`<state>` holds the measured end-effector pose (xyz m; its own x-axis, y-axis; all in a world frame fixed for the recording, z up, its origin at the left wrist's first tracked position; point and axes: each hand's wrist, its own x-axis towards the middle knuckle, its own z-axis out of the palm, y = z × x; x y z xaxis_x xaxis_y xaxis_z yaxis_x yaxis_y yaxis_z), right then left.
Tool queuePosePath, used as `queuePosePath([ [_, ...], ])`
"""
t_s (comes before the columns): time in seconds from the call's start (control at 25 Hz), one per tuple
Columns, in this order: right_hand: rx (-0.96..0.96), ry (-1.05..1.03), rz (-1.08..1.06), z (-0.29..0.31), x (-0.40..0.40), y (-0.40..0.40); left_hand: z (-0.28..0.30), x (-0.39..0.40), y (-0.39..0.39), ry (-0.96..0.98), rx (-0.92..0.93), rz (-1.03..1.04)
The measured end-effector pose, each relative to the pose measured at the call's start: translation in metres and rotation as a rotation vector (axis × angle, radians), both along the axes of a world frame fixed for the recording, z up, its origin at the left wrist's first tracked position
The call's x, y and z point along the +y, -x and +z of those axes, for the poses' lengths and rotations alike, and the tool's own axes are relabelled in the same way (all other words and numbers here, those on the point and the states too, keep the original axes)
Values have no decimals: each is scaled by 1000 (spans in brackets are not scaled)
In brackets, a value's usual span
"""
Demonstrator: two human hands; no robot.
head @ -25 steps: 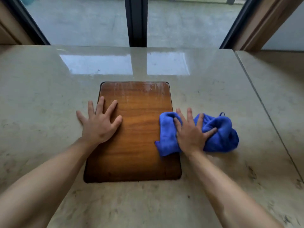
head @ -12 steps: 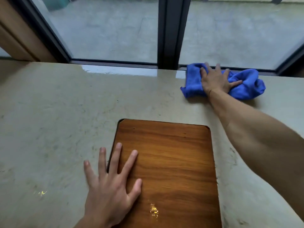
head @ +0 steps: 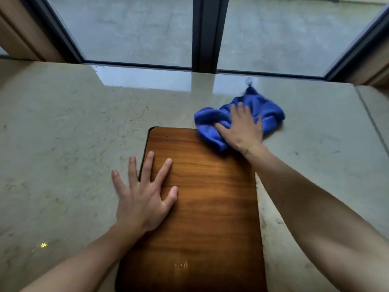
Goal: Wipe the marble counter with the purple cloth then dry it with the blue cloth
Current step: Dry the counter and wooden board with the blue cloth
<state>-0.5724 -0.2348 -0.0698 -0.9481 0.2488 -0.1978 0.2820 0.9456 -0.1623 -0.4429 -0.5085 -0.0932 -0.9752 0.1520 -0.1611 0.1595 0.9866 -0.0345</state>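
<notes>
A crumpled blue cloth [head: 263, 110] lies on the beige marble counter [head: 69, 131], just past the far right corner of a wooden inset panel. My right hand [head: 242, 129] presses flat on the cloth, fingers spread over it. My left hand [head: 143, 194] rests flat with fingers apart, half on the marble and half on the panel's left edge, holding nothing. No purple cloth is in view.
The brown wooden panel [head: 210, 207] sits flush in the counter's middle. A dark-framed window [head: 205, 34] runs along the counter's far edge, with a glossy reflective strip below it. A seam [head: 370, 121] splits the counter at the right.
My right hand has dragged the blue cloth back from the window edge toward me, to the panel's far right corner. My left hand has stayed on the panel's left edge.
</notes>
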Motion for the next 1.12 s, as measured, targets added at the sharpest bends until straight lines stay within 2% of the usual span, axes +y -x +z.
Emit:
queuePosePath([
  [0.08,21,37,145,2,-15,-54,4,2,-2,-29,0,10],
  [0.16,50,24,204,-3,-37,-120,6,4,0,-78,8,14],
  [0.28,71,-9,168,-5,-65,-221,10,1,-5,-136,27,-20],
  [0.4,8,-19,147,-6,-85,-326,18,-22,-38,-91,-16,-39],
  [0.52,90,-61,86,-5,-114,-438,21,-57,-78,-66,-30,-70],
  [0.64,146,0,-19,-8,-153,-518,22,-80,-88,-74,-46,-74],
  [0.72,150,8,18,-13,-193,-525,24,-87,-78,-114,-53,-20],
  [0.84,147,6,89,-15,-234,-480,20,-100,-54,-122,-22,11],
  [1.12,175,-73,-89,-34,-179,-266,17,-136,41,-196,-29,72],
])
